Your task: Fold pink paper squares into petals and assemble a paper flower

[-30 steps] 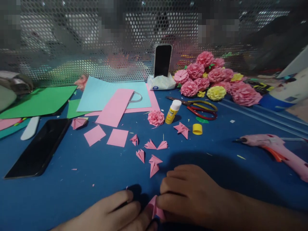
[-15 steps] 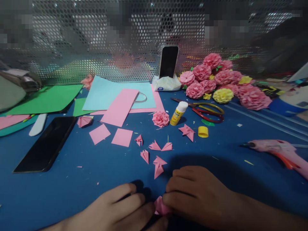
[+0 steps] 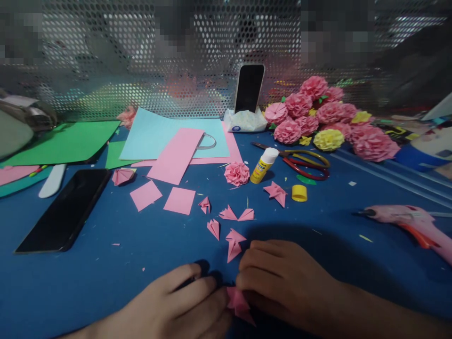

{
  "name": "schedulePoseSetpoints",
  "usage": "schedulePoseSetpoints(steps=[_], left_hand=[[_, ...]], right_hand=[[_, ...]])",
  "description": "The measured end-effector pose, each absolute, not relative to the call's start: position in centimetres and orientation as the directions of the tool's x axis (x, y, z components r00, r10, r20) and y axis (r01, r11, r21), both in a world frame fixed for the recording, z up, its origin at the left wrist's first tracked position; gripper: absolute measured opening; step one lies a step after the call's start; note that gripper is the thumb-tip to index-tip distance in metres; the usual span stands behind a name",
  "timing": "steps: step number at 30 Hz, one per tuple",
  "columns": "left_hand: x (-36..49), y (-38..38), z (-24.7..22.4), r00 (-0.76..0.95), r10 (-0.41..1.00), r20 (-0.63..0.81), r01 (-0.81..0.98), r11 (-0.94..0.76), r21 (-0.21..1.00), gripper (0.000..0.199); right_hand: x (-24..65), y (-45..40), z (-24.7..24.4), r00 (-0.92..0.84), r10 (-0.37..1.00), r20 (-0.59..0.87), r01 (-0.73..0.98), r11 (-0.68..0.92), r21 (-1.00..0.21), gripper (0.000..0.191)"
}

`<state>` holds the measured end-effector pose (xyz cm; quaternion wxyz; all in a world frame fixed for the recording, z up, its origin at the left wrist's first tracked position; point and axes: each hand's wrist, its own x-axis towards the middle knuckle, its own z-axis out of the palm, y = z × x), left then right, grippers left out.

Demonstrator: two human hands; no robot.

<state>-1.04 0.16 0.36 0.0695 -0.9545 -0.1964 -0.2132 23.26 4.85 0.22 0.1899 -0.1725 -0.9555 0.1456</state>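
Folded pink paper (image 3: 238, 302) at six o'clock

I saw it at three o'clock from the left hand (image 3: 187, 296), eight from the right hand (image 3: 282, 275), both clamped on it, neither nearer. Its long axis ran eleven to five. Blue tabletop (image 3: 106, 287) lay beneath; a perforated metal screen (image 3: 219, 61) stood at twelve.

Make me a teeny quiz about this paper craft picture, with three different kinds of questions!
1. True or false: the folded pink paper is between the left hand and the right hand.
2. Which rises above the white packet? A) scissors B) phone C) green sheet
3. Fill in: the pink glue gun lies on the person's ____ side.

Key: 1. True. 2. B. 3. Right.
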Motion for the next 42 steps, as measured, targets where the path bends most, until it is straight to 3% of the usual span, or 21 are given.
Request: schedulePoseSetpoints(steps=[5,9,15,21,24,28,35,38,42], left_hand=[[-1.2,-0.1,0.0,0.839,0.324,0.436,0.411,-0.904,-0.120,0.029],[-1.4,-0.5,-0.5,0.867,0.298,0.400,0.388,-0.907,-0.165,0.022],[-1.6,-0.8,-0.7,0.902,0.254,0.348,0.347,-0.907,-0.238,0.025],[-1.6,-1.4,-0.6,0.942,0.233,0.240,0.316,-0.854,-0.413,0.033],[-1.7,-1.6,-0.8,0.929,0.251,0.271,0.340,-0.869,-0.360,0.030],[-1.9,-1.8,-1.0,0.849,0.288,0.444,0.434,-0.859,-0.271,0.032],[-1.4,-1.4,-0.9,0.854,0.318,0.412,0.440,-0.865,-0.243,0.026],[-1.2,-1.3,-1.0,0.840,0.322,0.437,0.443,-0.872,-0.210,0.023],[-1.3,-1.2,-0.7,0.856,0.327,0.401,0.426,-0.884,-0.190,0.024]], right_hand=[[23.3,4.8,-0.1,-0.877,0.358,0.321,0.263,0.916,-0.302,0.022],[23.6,4.8,0.4,-0.886,0.326,0.329,0.257,0.937,-0.236,0.032],[23.5,5.0,1.3,-0.886,0.287,0.364,0.238,0.955,-0.174,0.040],[23.2,4.8,1.5,-0.890,0.280,0.360,0.243,0.959,-0.144,0.039],[23.2,4.6,1.4,-0.897,0.264,0.354,0.237,0.964,-0.119,0.036],[23.2,4.6,1.5,-0.902,0.263,0.343,0.239,0.965,-0.111,0.034],[23.7,4.4,2.0,-0.938,0.211,0.275,0.191,0.977,-0.098,0.034],[24.0,4.4,2.1,-0.961,0.171,0.218,0.159,0.985,-0.072,0.027],[24.1,4.3,2.0,-0.958,0.141,0.249,0.127,0.989,-0.073,0.018]])
